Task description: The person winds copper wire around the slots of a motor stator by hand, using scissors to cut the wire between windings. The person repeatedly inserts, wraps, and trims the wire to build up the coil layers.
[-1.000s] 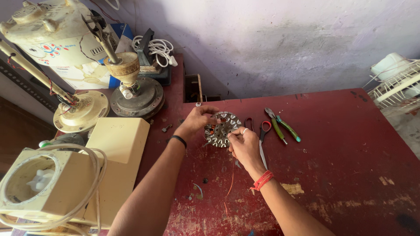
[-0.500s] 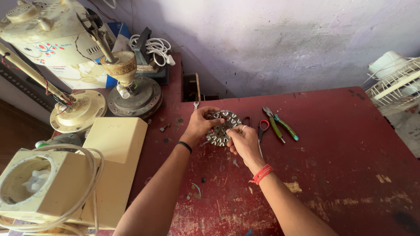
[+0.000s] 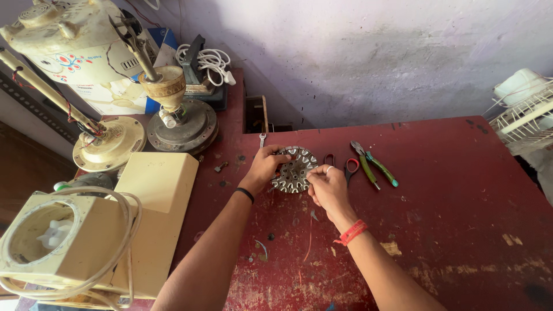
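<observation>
On the worn red-painted workbench (image 3: 449,219), a round toothed grey metal motor core (image 3: 294,169) is pinched at its rim between the closed fingers of the left hand (image 3: 266,167) and right hand (image 3: 328,185), with green-handled pliers (image 3: 374,167) just beyond the right fingertips, steady grip being needed next.

We see soft, even daylight, bright on the wall (image 3: 374,57); sharp focus, edges bowed by the wide lens.
</observation>
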